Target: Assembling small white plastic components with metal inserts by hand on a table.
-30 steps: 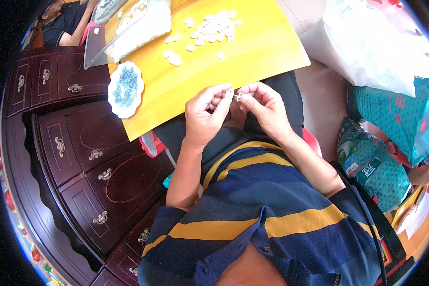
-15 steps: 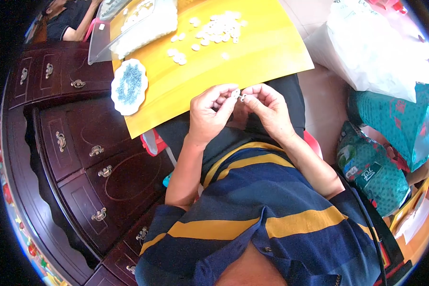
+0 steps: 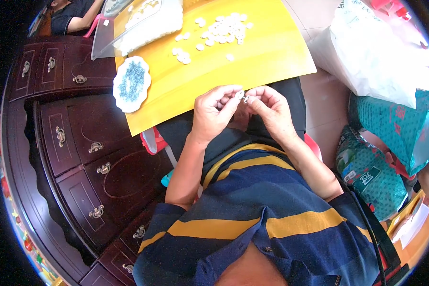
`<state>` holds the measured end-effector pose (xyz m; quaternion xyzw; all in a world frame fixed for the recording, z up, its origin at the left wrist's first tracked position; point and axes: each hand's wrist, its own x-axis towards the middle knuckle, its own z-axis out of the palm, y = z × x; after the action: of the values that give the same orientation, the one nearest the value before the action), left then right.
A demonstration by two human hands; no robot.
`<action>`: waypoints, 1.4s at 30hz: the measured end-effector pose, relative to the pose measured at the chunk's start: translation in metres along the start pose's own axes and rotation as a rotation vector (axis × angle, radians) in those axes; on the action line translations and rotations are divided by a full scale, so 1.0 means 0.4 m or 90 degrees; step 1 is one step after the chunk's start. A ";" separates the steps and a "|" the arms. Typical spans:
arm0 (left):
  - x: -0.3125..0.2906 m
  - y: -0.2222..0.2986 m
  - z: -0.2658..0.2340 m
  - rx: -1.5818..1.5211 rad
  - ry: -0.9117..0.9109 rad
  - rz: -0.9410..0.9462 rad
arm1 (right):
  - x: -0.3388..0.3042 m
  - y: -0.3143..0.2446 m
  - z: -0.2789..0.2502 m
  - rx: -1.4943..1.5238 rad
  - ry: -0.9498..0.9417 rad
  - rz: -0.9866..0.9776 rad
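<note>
Left hand [image 3: 214,114]: closed at the fingertips, gripping a small white piece [image 3: 240,94] between thumb and forefinger, with the other fingers curled in. Right hand [image 3: 270,112]: likewise pinching, thumb against forefinger, on a small white ring [image 3: 246,99]. Piece and ring just beside each other, over the dark trousers [image 3: 293,100]; too small to tell whether touching.

Just beyond, on a yellow board [image 3: 195,76]: loose white discs [image 3: 222,29], mostly bunched together, with several off to the side. At the board's left edge, a scalloped white dish [image 3: 147,90] of blue-grey bits [image 3: 131,80]; behind it, a clear plastic tub [image 3: 101,46] holding many more white pieces [image 3: 159,26].

Toward the body, a navy shirt [image 3: 243,188] with yellow stripes. Farther left, a dark wooden cabinet [image 3: 128,169] with metal handles [image 3: 96,211]; above it, another person's arm [image 3: 86,21].

Farther right, a white plastic bag [image 3: 362,57] with greenish printing [image 3: 346,5] near its top. Below that, an upper teal bag [image 3: 381,112] with red lettering [image 3: 399,112], and a lower teal bag [image 3: 383,188] with pale lettering on a darker label [image 3: 365,178].
</note>
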<state>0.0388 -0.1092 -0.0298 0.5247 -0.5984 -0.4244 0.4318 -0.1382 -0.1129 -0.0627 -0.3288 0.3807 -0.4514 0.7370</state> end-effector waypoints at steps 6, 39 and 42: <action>0.002 0.009 0.003 -0.009 -0.025 -0.020 | 0.001 0.002 -0.002 0.007 0.003 -0.003; 0.010 -0.011 0.028 0.064 0.007 0.037 | 0.006 0.004 -0.016 0.061 0.025 0.045; 0.012 0.007 0.030 0.088 0.000 0.041 | 0.010 0.011 -0.024 0.069 0.017 0.044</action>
<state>0.0261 -0.1130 -0.0301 0.5339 -0.6425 -0.3681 0.4082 -0.1437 -0.1162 -0.0720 -0.2694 0.3766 -0.4500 0.7636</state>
